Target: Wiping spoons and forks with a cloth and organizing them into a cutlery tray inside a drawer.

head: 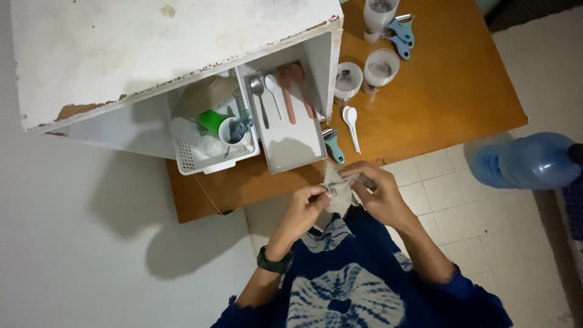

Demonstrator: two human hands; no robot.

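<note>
A: Hands first. Where are they?
B: Lower centre of the frame. Left hand [305, 205] and right hand [376, 193] both pinch a pale cloth [337, 189], bunched between them over the edge of the worktop [449, 91].
A: Anything inside the cloth?
B: Right hand's fingers are curled tight, maybe around a small utensil wrapped in it; too blurred to be sure. Holding it in both hands lets the fabric wrap round whatever is rubbed.
A: Surroundings?
B: Just above the hands, a grey cutlery tray [291, 133] with spoons and forks, handles toward the person for easy picking. Left of it a white basket [209, 130] of dishes, both under a white cabinet [152, 48]. White spoon [351, 124] loose on the wood, cups [364, 73] upper centre. Blue water jug [525, 161] on the floor, right edge.
</note>
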